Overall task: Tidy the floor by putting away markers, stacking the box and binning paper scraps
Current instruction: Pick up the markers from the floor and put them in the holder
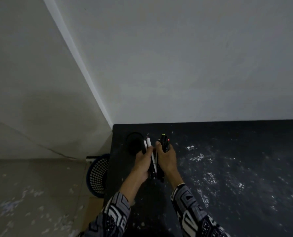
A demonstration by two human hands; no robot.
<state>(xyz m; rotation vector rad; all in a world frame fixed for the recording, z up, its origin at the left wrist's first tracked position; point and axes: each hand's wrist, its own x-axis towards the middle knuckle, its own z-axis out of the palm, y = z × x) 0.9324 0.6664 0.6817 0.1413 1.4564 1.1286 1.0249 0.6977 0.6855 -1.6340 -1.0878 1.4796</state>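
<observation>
Markers (155, 161) bunched upright-ish above the dark table (227, 168), held between both hands. Left hand (143, 162) grips the white-barrelled ones; right hand (166, 159) grips the black ones, coloured tips up. Black cup (133, 142) just beyond, near the table corner. Mesh bin (97, 175) on the floor, left of the table.
</observation>
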